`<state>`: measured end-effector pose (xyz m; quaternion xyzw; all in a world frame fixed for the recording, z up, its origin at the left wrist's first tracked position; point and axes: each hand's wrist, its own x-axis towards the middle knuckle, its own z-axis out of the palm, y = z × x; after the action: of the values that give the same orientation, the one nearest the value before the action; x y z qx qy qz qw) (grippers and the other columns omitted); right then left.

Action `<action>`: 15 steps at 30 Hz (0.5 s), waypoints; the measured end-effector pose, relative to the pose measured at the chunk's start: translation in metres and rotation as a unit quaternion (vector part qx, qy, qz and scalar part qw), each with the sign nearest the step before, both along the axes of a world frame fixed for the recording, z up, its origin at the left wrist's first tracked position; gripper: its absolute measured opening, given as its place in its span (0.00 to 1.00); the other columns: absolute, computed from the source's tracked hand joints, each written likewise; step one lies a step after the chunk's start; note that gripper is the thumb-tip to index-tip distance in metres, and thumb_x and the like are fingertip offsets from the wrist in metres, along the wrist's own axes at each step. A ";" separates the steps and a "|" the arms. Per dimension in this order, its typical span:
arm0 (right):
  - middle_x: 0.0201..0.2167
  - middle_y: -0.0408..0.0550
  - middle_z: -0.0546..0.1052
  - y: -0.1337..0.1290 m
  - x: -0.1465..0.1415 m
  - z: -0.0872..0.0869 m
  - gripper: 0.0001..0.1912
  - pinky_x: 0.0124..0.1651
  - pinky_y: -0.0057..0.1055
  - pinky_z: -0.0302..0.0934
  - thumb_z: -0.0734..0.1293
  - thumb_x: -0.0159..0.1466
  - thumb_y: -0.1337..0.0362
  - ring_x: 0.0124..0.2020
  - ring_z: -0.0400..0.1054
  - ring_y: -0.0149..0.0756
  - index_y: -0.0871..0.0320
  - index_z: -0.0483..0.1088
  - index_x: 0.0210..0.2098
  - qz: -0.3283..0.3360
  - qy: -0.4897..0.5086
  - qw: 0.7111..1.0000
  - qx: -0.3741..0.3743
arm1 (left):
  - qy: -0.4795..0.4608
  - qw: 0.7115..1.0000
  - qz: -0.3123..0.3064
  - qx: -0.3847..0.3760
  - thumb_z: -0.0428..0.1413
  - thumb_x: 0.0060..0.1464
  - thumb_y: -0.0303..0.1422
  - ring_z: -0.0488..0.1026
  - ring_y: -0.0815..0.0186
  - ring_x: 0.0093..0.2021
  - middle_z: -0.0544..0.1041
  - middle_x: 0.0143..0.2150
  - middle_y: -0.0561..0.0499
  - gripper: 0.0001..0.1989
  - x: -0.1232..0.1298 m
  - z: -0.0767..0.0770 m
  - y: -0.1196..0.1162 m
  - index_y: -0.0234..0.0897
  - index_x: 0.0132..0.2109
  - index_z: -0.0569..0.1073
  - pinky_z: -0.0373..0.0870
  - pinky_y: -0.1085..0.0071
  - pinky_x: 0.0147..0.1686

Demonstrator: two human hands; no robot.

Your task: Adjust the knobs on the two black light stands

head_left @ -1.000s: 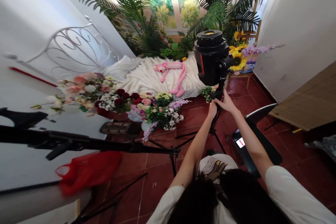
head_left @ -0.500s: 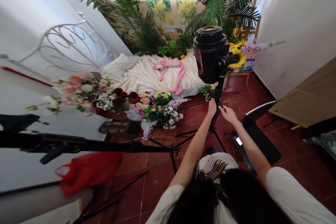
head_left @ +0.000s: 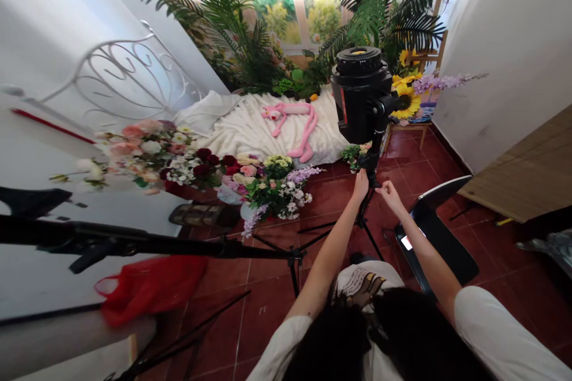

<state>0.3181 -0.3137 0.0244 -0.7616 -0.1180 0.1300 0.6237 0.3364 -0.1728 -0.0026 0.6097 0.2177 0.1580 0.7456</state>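
Note:
A black studio light (head_left: 360, 95) stands upright on a black light stand (head_left: 363, 212) in front of me. My left hand (head_left: 361, 183) is wrapped round the stand's pole just below the light. On the pole's right side, my right hand (head_left: 390, 195) is closed in a pinch at a small knob, with the fingertips close to the pole. The stand's legs spread over the red tiled floor below my hands.
A black chair (head_left: 440, 238) stands at the right. Flower bunches (head_left: 277, 187) and a bed with a pink plush toy (head_left: 304, 131) lie ahead. A black boom pole (head_left: 147, 244) crosses the left side, above a red bag (head_left: 152, 286).
My right hand has shifted slightly right, and its fingers are drawn closer together. My left hand stays on the pole. The view has shifted slightly.

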 end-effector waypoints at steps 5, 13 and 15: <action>0.21 0.38 0.63 -0.002 0.012 0.012 0.18 0.31 0.30 0.46 0.69 0.56 0.54 0.25 0.55 0.33 0.50 0.53 0.26 0.029 -0.152 0.958 -0.239 | -0.003 1.000 -0.004 -0.005 0.50 0.71 0.40 0.74 0.64 0.39 0.76 0.33 0.50 0.17 0.002 -0.002 0.000 0.38 0.33 0.72 0.72 0.66 0.53; 0.20 0.47 0.68 0.005 0.025 0.023 0.26 0.31 0.33 0.45 0.67 0.68 0.48 0.26 0.65 0.39 0.52 0.60 0.19 0.073 -0.190 0.907 -0.369 | -0.011 1.000 -0.014 -0.013 0.51 0.70 0.45 0.74 0.62 0.40 0.77 0.34 0.48 0.19 0.000 0.001 0.001 0.38 0.33 0.72 0.72 0.65 0.53; 0.17 0.46 0.65 0.004 0.030 0.019 0.30 0.30 0.33 0.47 0.68 0.68 0.44 0.23 0.62 0.38 0.52 0.60 0.17 0.097 -0.168 0.922 -0.336 | -0.012 1.000 -0.013 -0.011 0.52 0.70 0.43 0.74 0.64 0.40 0.77 0.33 0.49 0.18 -0.003 0.003 0.002 0.38 0.32 0.71 0.72 0.67 0.52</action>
<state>0.3486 -0.3096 0.0433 -0.9219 -0.2437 0.0914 0.2868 0.3338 -0.1712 0.0002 0.6027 0.2023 0.1533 0.7565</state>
